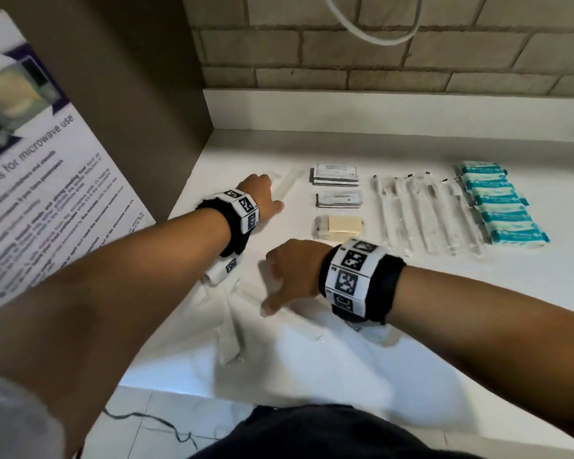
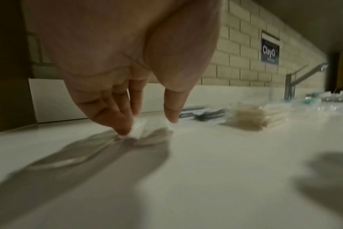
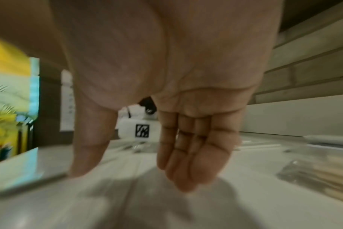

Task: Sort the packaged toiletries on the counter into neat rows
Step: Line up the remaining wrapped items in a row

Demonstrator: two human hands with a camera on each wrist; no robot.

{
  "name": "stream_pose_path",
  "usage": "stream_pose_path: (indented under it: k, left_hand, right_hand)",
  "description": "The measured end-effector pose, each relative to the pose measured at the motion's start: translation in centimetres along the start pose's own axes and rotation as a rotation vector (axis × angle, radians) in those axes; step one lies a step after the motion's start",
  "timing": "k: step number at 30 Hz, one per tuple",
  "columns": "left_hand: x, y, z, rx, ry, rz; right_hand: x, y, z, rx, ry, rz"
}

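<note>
My left hand (image 1: 266, 193) reaches to the back left of the white counter (image 1: 312, 359). Its straight fingertips (image 2: 125, 129) touch a long clear packet (image 2: 149, 131), also seen in the head view (image 1: 287, 186), with the thumb held apart. My right hand (image 3: 137, 175) hovers open and empty over loose clear packets (image 1: 234, 329) near the front. To the right lie sorted rows: white sachets (image 1: 335, 175), a toothpaste sachet (image 1: 340, 198), a wrapped soap bar (image 1: 340, 226), wrapped toothbrushes (image 1: 424, 213) and teal packets (image 1: 501, 203).
A brown side panel with a microwave notice (image 1: 30, 193) closes the left. A brick wall (image 1: 378, 67) and a hanging white cable (image 1: 378, 36) stand behind. A tap (image 2: 303, 77) is far right. The counter's front edge (image 1: 279, 400) is near my body.
</note>
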State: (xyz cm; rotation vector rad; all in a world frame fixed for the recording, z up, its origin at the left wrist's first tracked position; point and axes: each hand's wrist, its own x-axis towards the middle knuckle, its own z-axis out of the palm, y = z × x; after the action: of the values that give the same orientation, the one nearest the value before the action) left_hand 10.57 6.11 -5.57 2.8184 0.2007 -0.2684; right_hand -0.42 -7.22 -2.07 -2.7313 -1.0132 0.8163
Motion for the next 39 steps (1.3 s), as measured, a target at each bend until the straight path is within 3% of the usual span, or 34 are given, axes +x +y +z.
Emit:
stream_pose_path:
  k: [3,8,15,22,26,29,34,39]
  left_hand:
    - [0.1,-0.2,0.4,0.033,-0.031,0.007]
    - [-0.5,0.1,-0.3,0.025,-0.087,-0.045]
    - [-2.6,-0.1,-1.1,-0.016,-0.169,-0.121]
    - [-5.6,-3.0,-3.8,-0.397,-0.059,-0.130]
    - [-8.4,-6.5,-4.5,-0.483,0.061,-0.231]
    - [-11.0,-8.5,-4.2,-0.383,0.110,-0.334]
    - [-14.9,-10.1,-2.1,-0.176,0.058,-0.458]
    - [-15.6,-11.3,-0.4,-0.085,0.066,-0.521]
  right_hand:
    - [0.3,-0.4,1.0,0.036,-0.042,0.007]
    - [0.6,-0.2,0.9,-0.134,-0.005,-0.044]
    - [1.2,0.5,0.5,-0.065,0.106,0.135]
    - [1.7,1.3,-0.3,0.045,0.182,0.203]
    - [1.2,-0.4,-0.7,0.133,0.171,0.167]
    - [1.8,-2.5,0.0,0.154,0.119,0.134]
    - [4.1,-5.5,2.5,0.194,0.082,0.101]
    - [4.0,-6.6,2.6,0.181,0.030,0.050]
